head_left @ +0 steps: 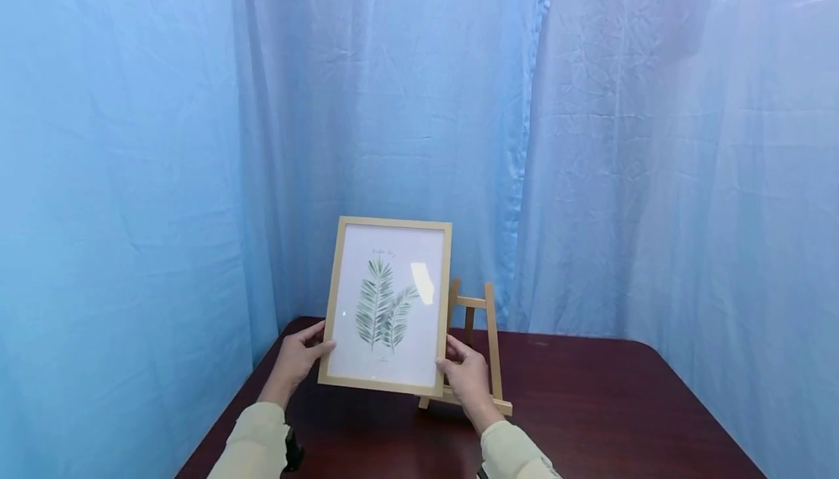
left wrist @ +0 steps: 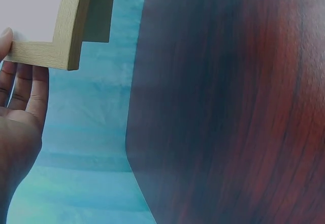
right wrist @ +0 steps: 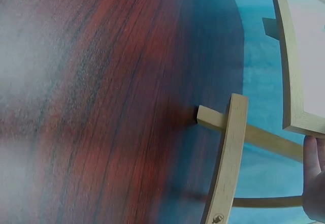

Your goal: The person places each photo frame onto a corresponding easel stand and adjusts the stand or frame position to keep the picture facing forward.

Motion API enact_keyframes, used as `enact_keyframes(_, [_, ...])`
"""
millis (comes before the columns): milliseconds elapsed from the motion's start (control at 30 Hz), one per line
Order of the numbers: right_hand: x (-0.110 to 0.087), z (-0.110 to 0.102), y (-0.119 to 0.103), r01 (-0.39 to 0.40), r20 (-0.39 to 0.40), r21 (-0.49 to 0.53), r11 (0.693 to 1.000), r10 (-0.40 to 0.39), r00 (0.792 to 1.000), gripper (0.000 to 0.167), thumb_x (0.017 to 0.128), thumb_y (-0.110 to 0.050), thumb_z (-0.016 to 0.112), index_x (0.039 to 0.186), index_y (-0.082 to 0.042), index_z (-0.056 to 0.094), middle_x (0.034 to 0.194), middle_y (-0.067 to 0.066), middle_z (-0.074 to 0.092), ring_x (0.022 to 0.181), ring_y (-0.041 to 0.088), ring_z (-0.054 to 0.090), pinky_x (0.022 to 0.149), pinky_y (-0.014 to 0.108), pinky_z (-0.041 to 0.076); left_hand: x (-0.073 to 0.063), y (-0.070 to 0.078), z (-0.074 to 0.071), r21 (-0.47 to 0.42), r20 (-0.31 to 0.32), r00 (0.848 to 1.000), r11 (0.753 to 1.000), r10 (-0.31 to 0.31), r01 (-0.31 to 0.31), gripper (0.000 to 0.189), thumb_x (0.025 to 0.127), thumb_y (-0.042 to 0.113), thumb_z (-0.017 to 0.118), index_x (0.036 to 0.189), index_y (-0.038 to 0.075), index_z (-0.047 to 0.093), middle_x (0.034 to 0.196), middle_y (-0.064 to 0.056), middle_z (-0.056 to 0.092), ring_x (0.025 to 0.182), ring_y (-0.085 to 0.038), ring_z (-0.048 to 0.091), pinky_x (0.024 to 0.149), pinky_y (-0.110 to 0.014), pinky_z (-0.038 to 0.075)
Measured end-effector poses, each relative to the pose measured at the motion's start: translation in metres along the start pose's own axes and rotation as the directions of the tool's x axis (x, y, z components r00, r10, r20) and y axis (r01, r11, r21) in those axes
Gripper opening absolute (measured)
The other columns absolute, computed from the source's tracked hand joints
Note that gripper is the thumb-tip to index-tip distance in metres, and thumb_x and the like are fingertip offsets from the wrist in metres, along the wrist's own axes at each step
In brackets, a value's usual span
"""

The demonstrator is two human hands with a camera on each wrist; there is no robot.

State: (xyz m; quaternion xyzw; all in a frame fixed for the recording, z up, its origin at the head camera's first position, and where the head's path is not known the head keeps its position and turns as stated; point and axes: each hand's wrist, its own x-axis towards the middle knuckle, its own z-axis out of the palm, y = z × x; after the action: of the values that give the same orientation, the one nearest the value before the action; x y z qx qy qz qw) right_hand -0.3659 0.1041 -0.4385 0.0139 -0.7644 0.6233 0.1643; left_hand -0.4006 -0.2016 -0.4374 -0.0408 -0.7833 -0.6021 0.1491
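A picture frame (head_left: 395,386) with a light wood border and a green palm-leaf print is held up between both hands in the head view, leaning slightly. My left hand (head_left: 299,357) grips its left edge low down, thumb on the front and fingers behind. On the opposite edge my right hand (head_left: 467,373) pinches it the same way. Just behind and to the right stands a small wooden easel (head_left: 493,341), partly hidden by the picture frame. In the left wrist view, a flap (left wrist: 99,18) juts out from the picture frame's back.
The dark red wooden table (head_left: 590,399) carries the easel, whose front ledge (right wrist: 228,158) shows large in the right wrist view. Blue curtains (head_left: 406,100) hang around the table's back and sides.
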Motion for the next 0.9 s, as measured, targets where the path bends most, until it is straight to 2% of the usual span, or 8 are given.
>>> enact_keyframes(167, [0.004,-0.008,0.002,0.028,-0.006,0.013,1.0,-0.028,1.0,0.05,0.086,0.007,0.068,0.135,0.005,0.058,0.116,0.024,0.066,0.099,0.03,0.066,0.078,0.035,0.057,0.001,0.005,0.007,-0.026,0.005,1.0,0.999,0.028,-0.028,0.053,0.088,0.005,0.074,0.137,-0.003,0.056,0.121,-0.024,0.064,0.101,-0.029,0.062,0.082,-0.034,0.055])
enact_keyframes(400, [0.006,-0.02,0.0,0.051,-0.042,-0.048,0.998,-0.053,0.998,0.049,0.086,0.004,0.07,0.134,0.002,0.06,0.115,0.02,0.068,0.1,0.027,0.066,0.076,0.032,0.057,0.002,0.011,0.016,-0.036,0.013,0.998,0.997,0.069,-0.069,0.05,0.087,0.004,0.075,0.134,-0.004,0.058,0.114,-0.022,0.067,0.093,-0.021,0.061,0.076,-0.024,0.052])
enact_keyframes(500, [0.006,-0.026,-0.003,0.065,-0.058,-0.059,0.996,-0.068,0.996,0.049,0.085,0.003,0.071,0.133,0.003,0.06,0.114,0.02,0.068,0.1,0.027,0.066,0.076,0.031,0.057,0.003,0.013,0.021,-0.033,0.016,0.996,0.996,0.082,-0.082,0.05,0.087,0.004,0.075,0.134,-0.004,0.059,0.111,-0.021,0.067,0.09,-0.019,0.06,0.074,-0.023,0.052])
enact_keyframes(633, [0.006,-0.034,-0.005,0.068,-0.063,-0.071,0.995,-0.073,0.995,0.05,0.085,0.002,0.071,0.134,0.002,0.06,0.113,0.019,0.069,0.102,0.028,0.066,0.076,0.03,0.056,0.003,0.017,0.027,-0.041,0.021,0.996,0.995,0.09,-0.089,0.049,0.087,0.001,0.074,0.134,-0.004,0.059,0.114,-0.022,0.067,0.095,-0.022,0.061,0.077,-0.025,0.052])
enact_keyframes(900, [0.006,-0.051,-0.006,0.044,-0.055,-0.115,0.992,-0.05,0.997,0.05,0.089,-0.002,0.069,0.137,0.0,0.058,0.117,0.018,0.067,0.11,0.031,0.062,0.083,0.038,0.055,0.002,0.024,0.041,-0.053,0.034,0.994,0.994,0.102,-0.1,0.049,0.087,0.0,0.073,0.134,-0.005,0.058,0.118,-0.023,0.066,0.1,-0.026,0.062,0.082,-0.031,0.054])
